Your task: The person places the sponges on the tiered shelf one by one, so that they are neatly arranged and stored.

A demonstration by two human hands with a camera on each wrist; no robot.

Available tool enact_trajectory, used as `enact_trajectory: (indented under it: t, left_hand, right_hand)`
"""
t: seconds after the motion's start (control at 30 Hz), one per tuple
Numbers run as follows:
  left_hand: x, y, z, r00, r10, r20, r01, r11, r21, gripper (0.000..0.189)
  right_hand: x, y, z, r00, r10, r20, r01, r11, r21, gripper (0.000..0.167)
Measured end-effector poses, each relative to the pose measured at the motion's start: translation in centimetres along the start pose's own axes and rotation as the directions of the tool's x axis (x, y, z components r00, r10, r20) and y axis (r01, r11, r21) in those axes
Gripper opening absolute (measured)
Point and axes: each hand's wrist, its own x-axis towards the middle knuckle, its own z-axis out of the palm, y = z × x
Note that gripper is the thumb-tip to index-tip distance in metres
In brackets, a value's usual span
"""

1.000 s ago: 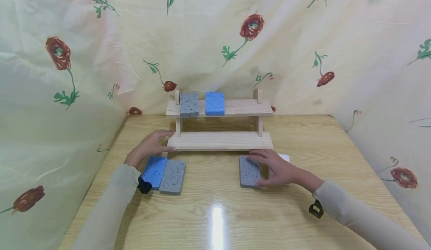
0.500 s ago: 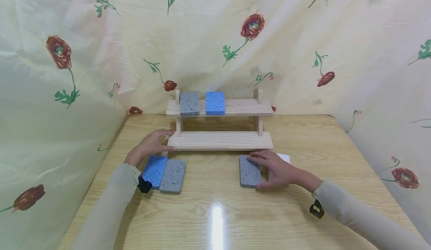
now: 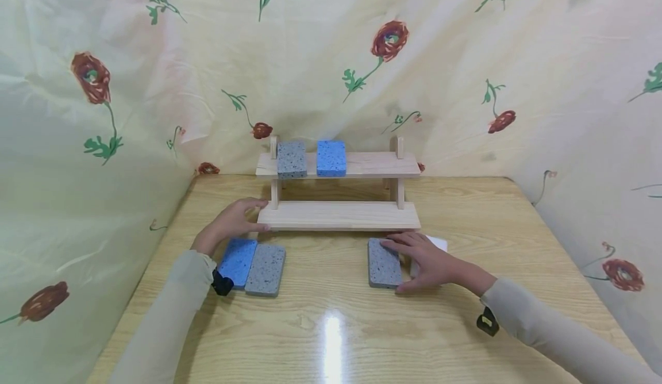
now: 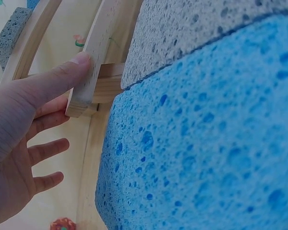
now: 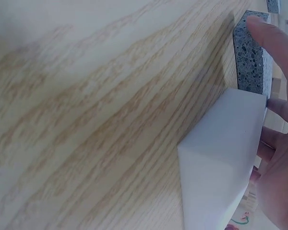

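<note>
A two-tier wooden shelf point(image 3: 338, 216) stands at the back of the table. My left hand point(image 3: 233, 221) pinches the left end of its lower board, thumb in front and index finger behind; the other fingers are spread apart in the left wrist view. Just below that hand lie a blue sponge point(image 4: 197, 143) and a grey sponge point(image 3: 265, 269), side by side. On the right, my right hand point(image 3: 424, 260) spans another grey sponge point(image 5: 252, 55), thumb at its near edge and fingers toward its far edge. Under the palm is a white sponge-like block point(image 5: 225, 148), partly hidden.
The upper board point(image 3: 372, 164) carries a grey sponge point(image 3: 292, 160) at the left and a blue sponge point(image 3: 331, 158) nearer the middle. Flowered cloth point(image 3: 310, 85) hangs behind and at both sides of the wooden table point(image 3: 289, 338).
The right thumb has shifted slightly toward the near right corner of the grey sponge. The left hand, shelf and sponges hold their places; the head view has drifted a little.
</note>
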Motion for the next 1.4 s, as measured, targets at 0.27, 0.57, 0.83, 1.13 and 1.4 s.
enact_trajectory:
  t: [0.27, 0.57, 0.83, 1.13, 1.4]
  left_hand:
    - [0.02, -0.09, -0.04, 1.0, 0.002, -0.001, -0.002, 1.0, 0.003, 0.075]
    - [-0.03, -0.06, 0.02, 1.0, 0.002, -0.007, -0.002, 1.0, -0.003, 0.074]
    - [0.04, -0.05, 0.11, 1.0, -0.01, -0.009, 0.01, 1.0, 0.002, 0.075]
    - [-0.05, -0.1, 0.07, 1.0, -0.006, -0.008, 0.006, 1.0, 0.0, 0.074]
    - [-0.05, -0.13, 0.1, 1.0, 0.002, -0.009, -0.002, 1.0, 0.01, 0.076]
  right_hand:
    - [-0.01, -0.06, 0.07, 1.0, 0.008, -0.005, -0.008, 1.0, 0.005, 0.101]
    - [0.07, -0.01, 0.11, 1.0, 0.008, -0.016, -0.007, 1.0, 0.019, 0.099]
    - [0.12, -0.22, 0.1, 1.0, -0.007, -0.025, 0.008, 1.0, 0.02, 0.097]
    - [0.3, -0.07, 0.21, 0.999, -0.015, -0.03, 0.016, 1.0, 0.018, 0.097]
    - [0.37, -0.23, 0.21, 0.998, -0.042, -0.043, 0.043, 0.999, 0.018, 0.097]
